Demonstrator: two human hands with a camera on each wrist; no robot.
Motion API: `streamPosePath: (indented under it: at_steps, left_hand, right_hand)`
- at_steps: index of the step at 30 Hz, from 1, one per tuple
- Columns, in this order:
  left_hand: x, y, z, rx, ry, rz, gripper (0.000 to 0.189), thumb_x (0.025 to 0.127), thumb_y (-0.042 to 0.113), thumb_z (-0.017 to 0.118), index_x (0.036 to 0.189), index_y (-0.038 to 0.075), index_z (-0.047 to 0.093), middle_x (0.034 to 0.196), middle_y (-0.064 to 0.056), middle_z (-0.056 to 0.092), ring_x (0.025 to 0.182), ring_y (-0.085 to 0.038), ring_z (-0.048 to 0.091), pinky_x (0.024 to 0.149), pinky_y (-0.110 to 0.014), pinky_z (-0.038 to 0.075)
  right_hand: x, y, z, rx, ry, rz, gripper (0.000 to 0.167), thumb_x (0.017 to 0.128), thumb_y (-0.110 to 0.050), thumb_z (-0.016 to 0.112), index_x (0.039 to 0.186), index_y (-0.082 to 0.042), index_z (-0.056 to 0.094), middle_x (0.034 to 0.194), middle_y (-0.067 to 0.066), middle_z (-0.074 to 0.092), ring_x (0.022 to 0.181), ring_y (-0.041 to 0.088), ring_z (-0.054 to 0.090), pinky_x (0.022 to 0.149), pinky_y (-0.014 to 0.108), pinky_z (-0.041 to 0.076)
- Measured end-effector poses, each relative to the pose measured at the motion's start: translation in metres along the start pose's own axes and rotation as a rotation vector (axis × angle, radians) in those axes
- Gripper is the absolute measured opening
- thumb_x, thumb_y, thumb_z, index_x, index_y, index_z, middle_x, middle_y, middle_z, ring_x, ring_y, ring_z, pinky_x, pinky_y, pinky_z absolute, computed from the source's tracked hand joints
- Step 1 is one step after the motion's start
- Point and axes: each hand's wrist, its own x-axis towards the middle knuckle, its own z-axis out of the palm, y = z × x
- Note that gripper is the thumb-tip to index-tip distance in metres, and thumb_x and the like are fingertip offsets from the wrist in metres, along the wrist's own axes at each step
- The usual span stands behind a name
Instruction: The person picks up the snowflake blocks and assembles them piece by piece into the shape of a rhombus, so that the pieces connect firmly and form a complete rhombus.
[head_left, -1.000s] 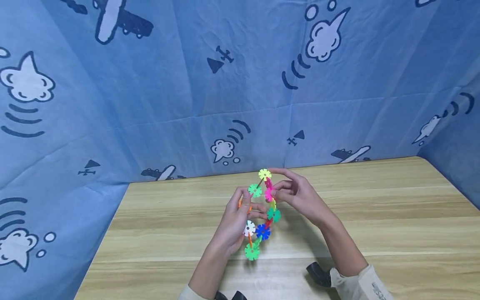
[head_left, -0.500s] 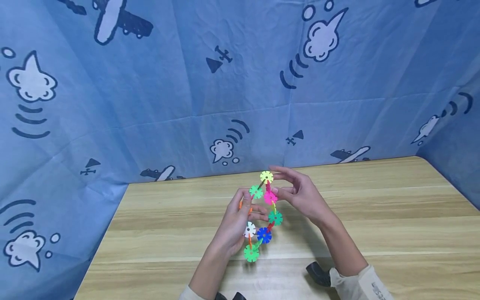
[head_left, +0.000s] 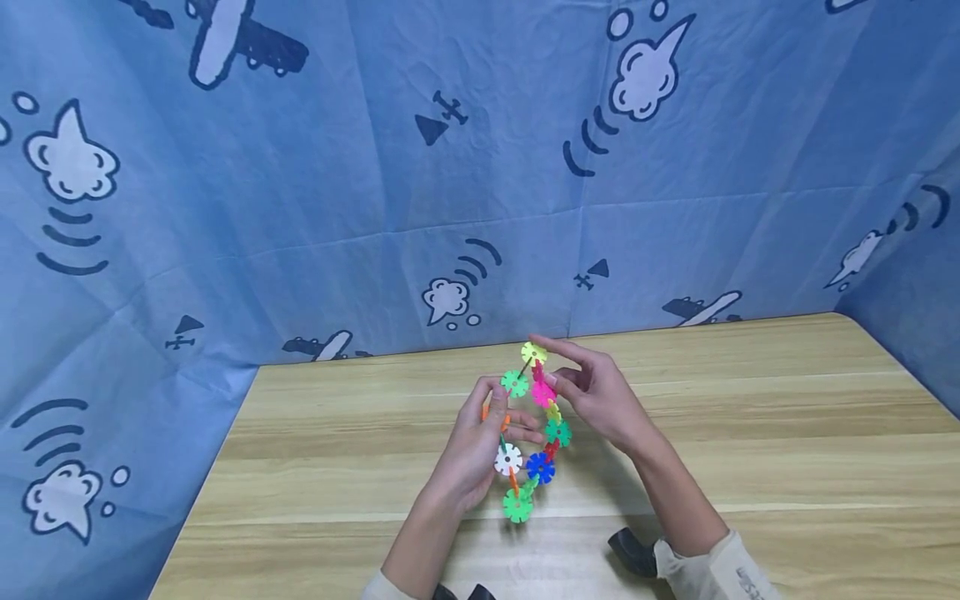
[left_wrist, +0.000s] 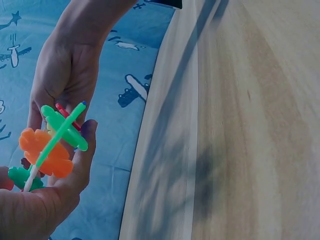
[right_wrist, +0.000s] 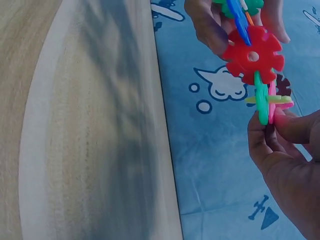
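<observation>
A loop of notched plastic snowflake discs, joined edge to edge, hangs between both hands above the table. My left hand (head_left: 472,450) holds its left side, thumb over an orange disc (left_wrist: 59,165). Below that thumb are a white disc (head_left: 500,454) and a light green disc (head_left: 517,512). On the loop's right side my right hand (head_left: 603,400) pinches a pink disc (head_left: 542,397), its index finger reaching along the pale yellow disc (head_left: 528,353) at the top. A blue disc (head_left: 542,477) and a red disc (right_wrist: 267,55) sit lower on the right side. Fingers partly hide several discs.
The wooden table (head_left: 315,467) lies beneath the hands. Behind it hangs a blue cloth (head_left: 300,167) printed with planes and clouds. A black wrist device (head_left: 632,552) juts out beside the right sleeve (head_left: 720,571).
The loop's lower part has shifted slightly right, and the white disc shows more fully. My right index finger has lowered towards the yellow disc. Both hands keep hold of the loop.
</observation>
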Motion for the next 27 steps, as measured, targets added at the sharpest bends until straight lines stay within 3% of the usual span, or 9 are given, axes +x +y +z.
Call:
streamPosePath:
  at_steps: [3,5,8,10,12,16,20,27]
  left_hand:
    - [0.001,-0.001,0.000,-0.016,-0.007,-0.005,0.029,0.115,0.041,0.042,0.125,0.015,0.050,0.101,-0.016,0.076,0.094,-0.030,0.081,0.111,-0.050,0.050]
    - [0.001,-0.001,0.000,-0.041,-0.017,-0.001,0.028,0.116,0.038,0.042,0.128,0.014,0.051,0.099,-0.014,0.076,0.092,-0.026,0.081,0.099,-0.037,0.056]
    - [0.001,0.000,-0.001,-0.072,-0.027,-0.007,0.025,0.117,0.032,0.046,0.129,0.010,0.051,0.099,-0.010,0.076,0.089,-0.020,0.079,0.079,-0.028,0.061]
    - [0.000,0.001,-0.003,-0.082,-0.020,-0.005,0.026,0.116,0.028,0.049,0.130,0.006,0.052,0.102,-0.012,0.076,0.088,-0.017,0.076,0.080,-0.028,0.063]
    - [-0.001,0.004,-0.005,-0.070,0.001,-0.003,0.029,0.114,0.027,0.053,0.131,0.004,0.054,0.108,-0.015,0.076,0.088,-0.015,0.075,0.077,-0.030,0.065]
    - [-0.002,0.008,-0.007,-0.026,0.052,0.028,0.040,0.112,0.029,0.059,0.139,0.001,0.055,0.117,-0.021,0.073,0.087,-0.015,0.073,0.080,-0.033,0.068]
    - [-0.002,0.008,-0.007,0.015,0.070,0.057,0.045,0.109,0.031,0.065,0.140,0.000,0.057,0.119,-0.018,0.072,0.080,-0.013,0.070,0.076,-0.030,0.067]
    - [-0.001,0.007,-0.005,-0.024,0.084,0.078,0.041,0.107,0.022,0.068,0.136,-0.006,0.058,0.113,-0.015,0.071,0.065,-0.014,0.068,0.063,-0.026,0.066]
  right_hand:
    - [0.000,-0.001,0.003,-0.006,0.012,-0.009,0.059,0.099,0.018,0.060,0.154,-0.003,0.056,0.163,0.023,0.050,0.084,0.015,0.073,0.057,0.014,0.050]
    - [0.000,-0.002,0.005,-0.019,0.018,-0.018,0.058,0.099,0.018,0.059,0.154,-0.002,0.056,0.163,0.023,0.050,0.091,0.020,0.074,0.057,0.013,0.050]
    - [-0.001,-0.003,0.006,-0.047,0.012,-0.030,0.059,0.099,0.018,0.060,0.154,-0.004,0.056,0.163,0.021,0.051,0.115,0.034,0.074,0.073,0.011,0.060]
    - [-0.001,-0.004,0.006,-0.063,0.000,-0.042,0.060,0.099,0.018,0.061,0.154,-0.004,0.057,0.162,0.020,0.053,0.131,0.041,0.068,0.089,0.015,0.063]
    - [-0.001,-0.006,0.005,-0.066,-0.027,-0.060,0.060,0.098,0.018,0.062,0.154,-0.004,0.057,0.161,0.020,0.054,0.136,0.043,0.064,0.097,0.019,0.062]
    - [-0.003,-0.013,0.004,-0.079,-0.111,-0.100,0.059,0.098,0.018,0.063,0.153,-0.001,0.057,0.158,0.021,0.056,0.127,0.042,0.070,0.097,0.020,0.063]
    - [-0.005,-0.018,0.008,-0.093,-0.187,-0.114,0.056,0.098,0.015,0.064,0.152,-0.001,0.057,0.157,0.022,0.057,0.114,0.033,0.077,0.090,0.019,0.064]
    - [-0.006,-0.021,0.017,-0.042,-0.121,-0.075,0.054,0.098,0.012,0.069,0.150,0.002,0.058,0.146,0.028,0.063,0.099,0.022,0.081,0.085,0.021,0.067]
